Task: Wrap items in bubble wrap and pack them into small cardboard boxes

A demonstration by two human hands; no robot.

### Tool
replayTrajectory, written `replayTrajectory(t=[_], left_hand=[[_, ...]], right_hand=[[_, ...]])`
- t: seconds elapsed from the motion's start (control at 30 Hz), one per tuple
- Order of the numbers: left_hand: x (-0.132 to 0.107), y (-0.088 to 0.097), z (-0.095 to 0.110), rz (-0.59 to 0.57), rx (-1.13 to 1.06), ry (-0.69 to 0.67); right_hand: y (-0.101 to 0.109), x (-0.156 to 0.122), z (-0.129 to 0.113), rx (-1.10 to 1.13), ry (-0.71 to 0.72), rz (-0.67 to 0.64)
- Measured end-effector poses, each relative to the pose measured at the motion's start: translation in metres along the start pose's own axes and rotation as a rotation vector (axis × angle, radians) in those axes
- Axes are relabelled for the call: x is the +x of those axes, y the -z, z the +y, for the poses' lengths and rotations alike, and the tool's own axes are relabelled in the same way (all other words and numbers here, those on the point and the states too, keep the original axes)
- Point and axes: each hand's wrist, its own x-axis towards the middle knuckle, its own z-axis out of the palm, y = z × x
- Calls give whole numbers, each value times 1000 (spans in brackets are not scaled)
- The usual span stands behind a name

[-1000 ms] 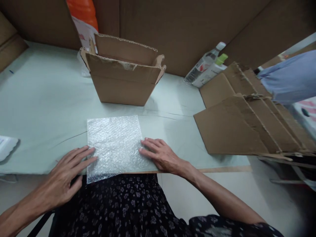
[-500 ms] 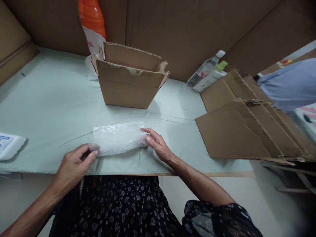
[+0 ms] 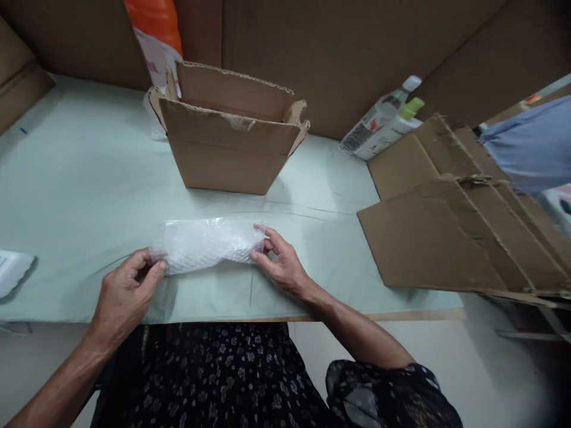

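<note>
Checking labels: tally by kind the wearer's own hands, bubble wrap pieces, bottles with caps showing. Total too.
Hands: 2 (left hand, right hand)
Bubble wrap piece: 1
Bottles, caps showing: 2 (clear bottle, white bottle)
Total: 5

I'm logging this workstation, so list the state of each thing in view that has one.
Bubble wrap: folded over, held at both ends.
Left hand: gripping the wrap's left end.
Right hand: gripping the wrap's right end.
Middle cardboard box: upright, top open.
Clear bottle: capped.
Green-capped bottle: capped.
Orange bottle: top out of frame, cap state unknown.
Table cover: creased.
</note>
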Motion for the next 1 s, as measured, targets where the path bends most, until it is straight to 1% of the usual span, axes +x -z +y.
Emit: replayTrajectory(t=[0.07, 0.13, 0.2, 0.3, 0.4, 0.53, 0.6, 0.67, 0.73, 0.8, 0.83, 0.9, 0.97, 1.0], left_hand=[[1, 3, 6, 42, 37, -21], [3, 4, 10, 70, 89, -35], [5, 1, 10, 35, 134, -75], [10, -10, 5, -64, 223, -188], [14, -16, -2, -102, 335, -245], [16, -13, -10, -130, 472, -270], [13, -8, -10, -70, 483, -319], [9, -2, -5, 36, 462, -416], [4, 0, 3, 132, 436, -547], [1, -4, 12, 168, 405, -685], [1, -8, 15, 155, 389, -744], [4, -20, 15, 63, 380, -815], [9, -33, 7, -66, 395, -829], [12, -39, 1, -118, 399, -823]], right_hand=[[3, 0, -3, -25, 46, 69], [7, -1, -2, -116, 55, 60], [9, -3, 2, -264, 37, 27], [6, -7, 12, -462, 24, 24], [1, -6, 16, -551, 21, 26], [2, 1, 13, -654, -10, -21], [6, 2, 11, -719, -5, -29], [11, 1, 6, -774, 27, 16], [12, 0, -1, -792, 101, 67], [6, 1, -9, -775, 213, 53], [1, 2, -12, -767, 270, 11], [-10, 6, -13, -772, 346, -108], [-18, 8, -8, -801, 349, -206], [-19, 7, -3, -812, 334, -226]])
